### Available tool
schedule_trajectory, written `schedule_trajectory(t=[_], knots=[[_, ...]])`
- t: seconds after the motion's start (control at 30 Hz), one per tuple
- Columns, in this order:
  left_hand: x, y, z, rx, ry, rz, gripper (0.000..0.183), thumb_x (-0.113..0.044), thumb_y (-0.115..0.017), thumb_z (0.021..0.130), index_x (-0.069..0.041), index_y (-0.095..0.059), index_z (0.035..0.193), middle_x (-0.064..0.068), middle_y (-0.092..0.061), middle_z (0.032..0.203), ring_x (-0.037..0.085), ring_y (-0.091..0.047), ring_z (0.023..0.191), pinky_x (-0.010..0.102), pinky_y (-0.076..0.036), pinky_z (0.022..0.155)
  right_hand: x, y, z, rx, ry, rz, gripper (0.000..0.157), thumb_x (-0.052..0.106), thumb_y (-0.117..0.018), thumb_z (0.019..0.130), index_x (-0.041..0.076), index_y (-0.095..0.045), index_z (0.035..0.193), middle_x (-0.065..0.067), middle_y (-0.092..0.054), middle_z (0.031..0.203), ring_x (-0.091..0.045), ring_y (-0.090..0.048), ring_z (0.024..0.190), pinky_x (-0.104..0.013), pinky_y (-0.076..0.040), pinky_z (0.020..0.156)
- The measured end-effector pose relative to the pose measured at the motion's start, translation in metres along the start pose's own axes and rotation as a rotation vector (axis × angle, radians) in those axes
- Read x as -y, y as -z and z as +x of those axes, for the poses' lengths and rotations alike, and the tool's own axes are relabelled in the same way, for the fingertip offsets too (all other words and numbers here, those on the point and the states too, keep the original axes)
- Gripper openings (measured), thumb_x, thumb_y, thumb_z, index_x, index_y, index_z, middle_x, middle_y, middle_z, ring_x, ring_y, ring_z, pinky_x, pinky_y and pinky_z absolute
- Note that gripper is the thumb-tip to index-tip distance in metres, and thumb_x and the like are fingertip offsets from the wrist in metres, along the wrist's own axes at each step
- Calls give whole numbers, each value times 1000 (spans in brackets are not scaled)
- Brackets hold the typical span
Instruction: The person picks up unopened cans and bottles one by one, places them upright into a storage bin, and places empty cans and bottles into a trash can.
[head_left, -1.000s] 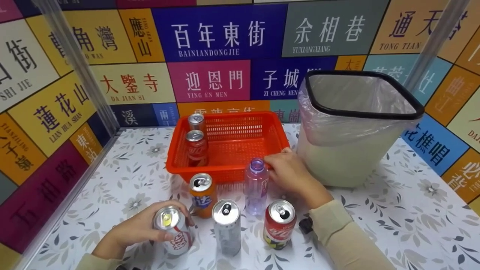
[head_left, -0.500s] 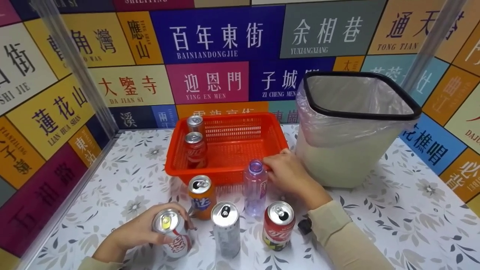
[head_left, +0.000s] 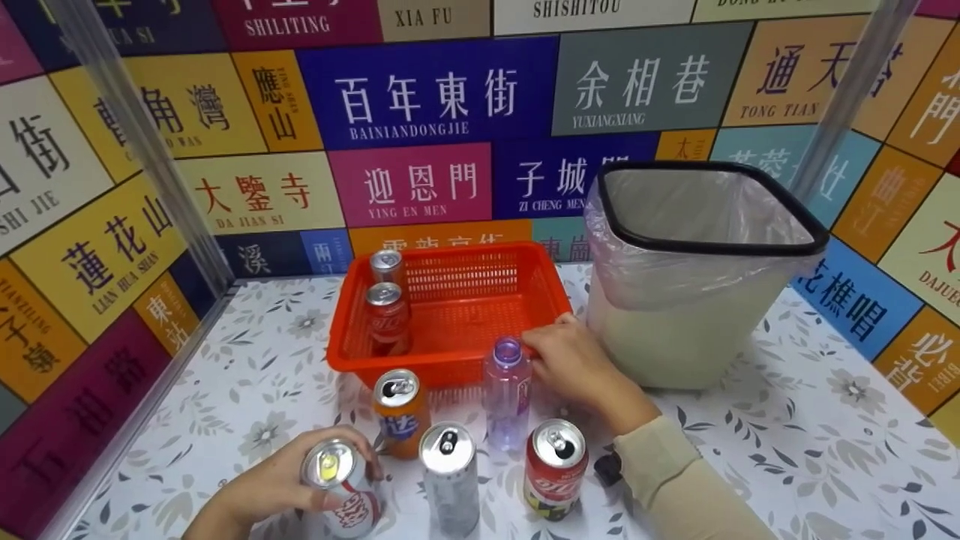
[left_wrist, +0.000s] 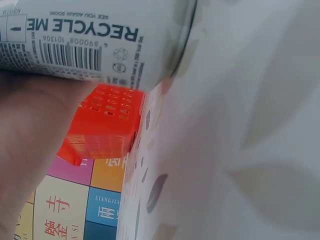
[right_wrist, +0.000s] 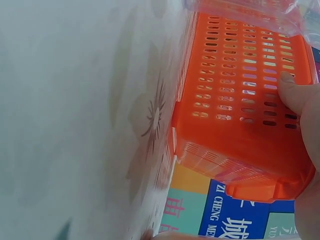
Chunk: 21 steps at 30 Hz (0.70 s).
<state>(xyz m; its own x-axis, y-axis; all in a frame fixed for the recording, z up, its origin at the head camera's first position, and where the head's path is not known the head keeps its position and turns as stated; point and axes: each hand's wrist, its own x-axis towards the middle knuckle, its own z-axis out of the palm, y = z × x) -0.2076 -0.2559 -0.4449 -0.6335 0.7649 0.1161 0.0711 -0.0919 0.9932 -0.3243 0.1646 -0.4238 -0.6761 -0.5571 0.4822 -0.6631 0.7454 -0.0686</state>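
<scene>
My left hand (head_left: pixel 264 481) grips a white can (head_left: pixel 346 491) with red lettering, standing at the front left. In the left wrist view this can (left_wrist: pixel 90 42) shows a barcode and the words "RECYCLE ME". My right hand (head_left: pixel 571 361) holds the red plastic basket (head_left: pixel 450 367) at its front right corner. Seen from the right wrist, the thumb (right_wrist: pixel 295 92) lies against the slotted basket wall (right_wrist: pixel 225 95). Two cans, one a red soda can (head_left: pixel 388 322), stand inside the basket at its left. A clear purple bottle (head_left: pixel 508 405) without a cap stands just left of my right hand.
An orange can (head_left: pixel 401 420), a silver-white can (head_left: pixel 450 480) and a red can (head_left: pixel 556 472) stand in front of the basket. A lined bin (head_left: pixel 675 322) with a black rim is at the right. Behind is a panelled wall (head_left: pixel 427 94); floral cloth (head_left: pixel 270 390) covers the table.
The head view has tilted up a little, so everything sits lower in it. Both hands keep the same holds on the white can and the basket.
</scene>
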Motion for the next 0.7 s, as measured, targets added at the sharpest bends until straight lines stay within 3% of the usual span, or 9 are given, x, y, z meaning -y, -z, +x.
schedule_trajectory(t=[0.27, 0.47, 0.7], knots=[[-8, 7, -14, -35, -123, -115, 34, 0, -60, 95, 1, -61, 129, 20, -70, 129, 31, -68, 121, 50, -56, 105, 4, -5, 3, 38, -22, 17, 8, 11, -75, 94, 18, -72, 89, -1, -79, 90, -21, -67, 76, -39, -44, 83], [-17, 5, -14, -166, -216, -18, 31, -6, -58, 97, -6, -63, 129, 15, -73, 123, 30, -70, 116, 46, -58, 102, 3, -1, 4, 27, -28, 22, 10, 10, -75, 94, 17, -70, 88, -1, -77, 85, -23, -64, 73, -39, -43, 81], [-21, 3, -13, -280, -295, 9, 36, -1, -53, 94, -9, -62, 128, 14, -72, 121, 27, -69, 112, 45, -59, 99, 0, -2, -2, 25, -22, 26, 13, 8, -77, 92, 16, -67, 86, -1, -74, 80, -24, -62, 71, -40, -43, 81]])
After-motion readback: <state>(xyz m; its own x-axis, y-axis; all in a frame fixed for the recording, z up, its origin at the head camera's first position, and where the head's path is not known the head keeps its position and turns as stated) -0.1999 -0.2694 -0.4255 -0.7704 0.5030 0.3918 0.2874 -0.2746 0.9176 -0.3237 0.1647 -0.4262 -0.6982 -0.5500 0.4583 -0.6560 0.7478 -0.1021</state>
